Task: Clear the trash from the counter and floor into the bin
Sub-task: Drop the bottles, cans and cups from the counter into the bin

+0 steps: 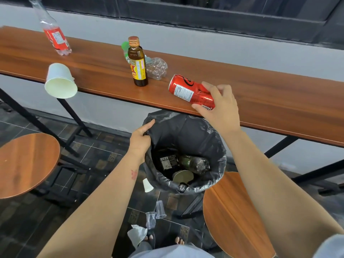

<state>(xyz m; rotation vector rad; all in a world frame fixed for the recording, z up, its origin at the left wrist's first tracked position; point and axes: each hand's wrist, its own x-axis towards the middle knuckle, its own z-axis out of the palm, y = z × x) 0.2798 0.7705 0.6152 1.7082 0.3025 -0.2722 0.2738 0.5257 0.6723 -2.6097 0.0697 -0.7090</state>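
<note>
My right hand (218, 107) grips a red drink can (188, 91), held on its side above the wooden counter (260, 101). My left hand (142, 138) pinches the rim of the black bag lining the bin (216, 174) below the counter edge. Inside the bin lie a dark bottle, a clear bottle and a cup. On the counter stand a brown glass bottle (138, 62), a crushed clear plastic bottle (156, 68), a red-labelled clear bottle (54, 34) and a tipped white paper cup (60, 81).
On the tiled floor lie a small white cup (147, 185), two clear plastic cups (155, 214) and a crumpled white wrapper (136, 233). Round wooden stools stand at the left (26, 164) and right (232, 213). Black table legs cross under the counter.
</note>
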